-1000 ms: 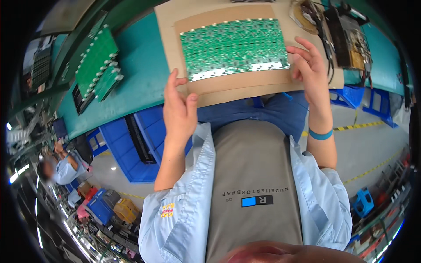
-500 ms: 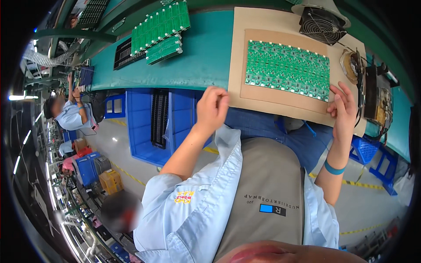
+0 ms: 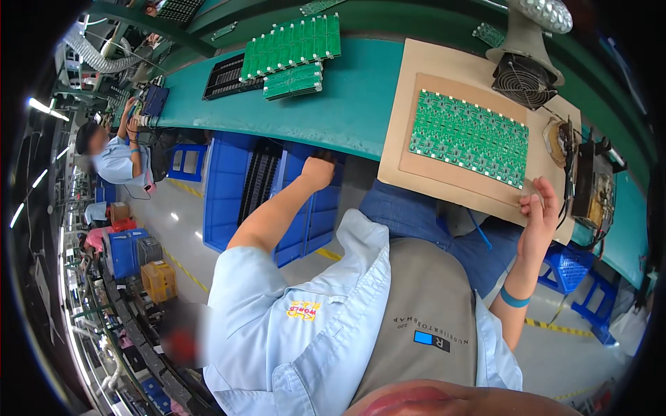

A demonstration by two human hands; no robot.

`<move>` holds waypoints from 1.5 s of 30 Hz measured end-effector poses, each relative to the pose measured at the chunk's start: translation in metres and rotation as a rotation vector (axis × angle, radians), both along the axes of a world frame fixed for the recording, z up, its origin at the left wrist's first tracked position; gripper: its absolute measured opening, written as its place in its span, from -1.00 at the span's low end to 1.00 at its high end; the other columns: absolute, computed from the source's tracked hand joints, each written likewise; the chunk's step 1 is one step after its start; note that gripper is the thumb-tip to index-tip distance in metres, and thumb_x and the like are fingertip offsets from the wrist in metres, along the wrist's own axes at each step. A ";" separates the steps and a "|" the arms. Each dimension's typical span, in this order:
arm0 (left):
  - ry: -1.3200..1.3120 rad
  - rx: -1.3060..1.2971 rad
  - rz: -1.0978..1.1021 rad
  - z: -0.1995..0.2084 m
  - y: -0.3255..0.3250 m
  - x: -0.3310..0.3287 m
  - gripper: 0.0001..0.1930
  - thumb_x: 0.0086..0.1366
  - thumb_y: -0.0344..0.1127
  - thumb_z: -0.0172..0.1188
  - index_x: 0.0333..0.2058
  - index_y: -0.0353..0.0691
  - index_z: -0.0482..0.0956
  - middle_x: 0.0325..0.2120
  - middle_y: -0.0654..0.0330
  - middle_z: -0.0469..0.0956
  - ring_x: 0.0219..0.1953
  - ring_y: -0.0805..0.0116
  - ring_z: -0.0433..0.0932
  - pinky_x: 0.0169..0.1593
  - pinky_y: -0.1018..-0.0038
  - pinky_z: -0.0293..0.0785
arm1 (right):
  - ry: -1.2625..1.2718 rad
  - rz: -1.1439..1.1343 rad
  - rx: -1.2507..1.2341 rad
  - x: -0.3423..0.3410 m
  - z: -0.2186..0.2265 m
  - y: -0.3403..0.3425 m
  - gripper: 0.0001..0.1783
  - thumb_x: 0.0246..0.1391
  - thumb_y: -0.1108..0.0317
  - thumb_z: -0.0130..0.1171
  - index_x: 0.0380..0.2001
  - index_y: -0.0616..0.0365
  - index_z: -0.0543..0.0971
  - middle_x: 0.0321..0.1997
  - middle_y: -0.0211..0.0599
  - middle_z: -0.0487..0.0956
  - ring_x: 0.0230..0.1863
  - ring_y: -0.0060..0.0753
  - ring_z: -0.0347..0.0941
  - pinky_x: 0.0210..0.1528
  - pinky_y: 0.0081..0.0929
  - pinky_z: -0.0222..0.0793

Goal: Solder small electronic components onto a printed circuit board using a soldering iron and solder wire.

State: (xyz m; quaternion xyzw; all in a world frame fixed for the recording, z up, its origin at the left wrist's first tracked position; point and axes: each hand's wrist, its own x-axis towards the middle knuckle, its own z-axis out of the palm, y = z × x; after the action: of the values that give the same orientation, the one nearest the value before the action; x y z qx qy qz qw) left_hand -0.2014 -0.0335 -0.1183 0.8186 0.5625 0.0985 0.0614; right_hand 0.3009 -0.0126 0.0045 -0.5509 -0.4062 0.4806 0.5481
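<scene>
A green circuit board panel (image 3: 470, 135) lies on a brown cardboard sheet (image 3: 406, 156), small parts covering its upper face. My right hand (image 3: 540, 208) rests at the cardboard's front right, just off the panel's near right corner. Its fingers are loosely bent and apart, with nothing in them. At the bench's front edge, over a blue plastic bin (image 3: 295, 239), is my left hand (image 3: 318, 173). Its fingers point away and are hidden, with something dark beside them that I cannot make out.
More green panels (image 3: 291, 47) are stacked on the green bench (image 3: 361, 90), partly over a black slotted rack (image 3: 225, 76). Another black rack (image 3: 260, 177) stands in the bin. A fan (image 3: 524, 83) sits beyond the cardboard, equipment with cables (image 3: 593, 184) at right. A co-worker (image 3: 118, 156) sits far left.
My left hand has moved left and down, from beside the cardboard to over the blue bin. My right hand stays near the panel's corner, its fingers a little more bent. The view has shifted.
</scene>
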 end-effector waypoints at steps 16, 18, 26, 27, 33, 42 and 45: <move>0.290 -0.232 0.195 0.006 -0.006 0.004 -0.85 0.26 -0.29 0.21 -0.33 -0.16 0.72 -0.36 0.14 0.69 -0.36 0.06 0.68 -0.29 0.21 0.58 | -0.017 -0.001 0.042 -0.017 0.012 -0.048 -0.55 0.27 0.56 0.01 0.23 0.28 0.44 0.23 -0.17 0.52 -0.17 -0.52 0.49 -0.10 -0.65 0.33; 0.323 -0.270 0.226 0.008 -0.005 0.006 -0.85 0.27 -0.29 0.20 -0.33 -0.16 0.73 -0.36 0.14 0.70 -0.36 0.06 0.69 -0.29 0.22 0.59 | -0.016 0.012 0.045 -0.021 0.015 -0.052 -0.56 0.27 0.56 0.01 0.22 0.28 0.45 0.23 -0.17 0.52 -0.17 -0.51 0.49 -0.10 -0.65 0.33; 0.476 -0.416 0.351 0.010 -0.021 0.014 -0.82 0.28 -0.27 0.19 -0.34 -0.15 0.77 -0.36 0.13 0.74 -0.36 0.06 0.73 -0.30 0.22 0.61 | 0.001 0.074 0.077 -0.033 0.030 -0.071 -0.59 0.25 0.57 0.03 0.16 0.30 0.47 0.12 -0.19 0.58 -0.19 -0.50 0.51 -0.12 -0.63 0.36; 0.496 -0.437 0.363 0.009 -0.019 0.021 -0.81 0.28 -0.27 0.19 -0.35 -0.15 0.77 -0.36 0.12 0.75 -0.36 0.06 0.73 -0.30 0.22 0.62 | 0.002 0.073 0.078 -0.034 0.030 -0.075 -0.59 0.25 0.57 0.03 0.16 0.30 0.47 0.12 -0.19 0.58 -0.19 -0.50 0.51 -0.12 -0.63 0.36; 0.478 -0.391 0.383 0.095 -0.064 0.054 -0.80 0.27 -0.24 0.22 -0.42 -0.16 0.76 -0.48 0.08 0.72 -0.47 0.02 0.70 -0.40 0.20 0.56 | -0.121 0.573 0.111 -0.063 0.022 -0.080 -0.62 0.17 0.62 0.11 0.07 0.30 0.55 -0.10 -0.22 0.64 -0.20 -0.43 0.53 -0.11 -0.58 0.45; -0.157 0.281 0.196 0.253 -0.131 0.127 -0.90 0.16 -0.25 0.39 -0.48 -0.09 0.71 -0.63 0.32 0.54 -0.63 0.25 0.45 -0.49 0.36 0.42 | -0.306 1.031 0.733 -0.171 0.022 -0.072 -0.54 0.05 0.44 0.36 0.07 0.17 0.59 -0.03 -0.27 0.63 -0.13 -0.23 0.54 -0.01 -0.38 0.44; -0.197 0.473 0.186 0.268 -0.156 0.116 -0.92 0.11 -0.27 0.45 -0.47 -0.05 0.71 -0.63 0.38 0.46 -0.63 0.36 0.35 -0.50 0.43 0.37 | -0.192 1.183 0.607 -0.175 0.023 -0.077 -0.59 0.10 0.40 0.36 0.04 0.16 0.59 -0.01 -0.25 0.62 -0.10 -0.21 0.53 -0.01 -0.36 0.43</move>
State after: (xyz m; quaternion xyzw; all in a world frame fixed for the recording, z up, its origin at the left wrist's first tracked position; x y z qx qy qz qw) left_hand -0.0851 -0.1900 0.1492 0.7415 0.5879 0.3116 -0.0864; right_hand 0.1259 -0.0891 0.0280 -0.0971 -0.8039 0.5133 0.2844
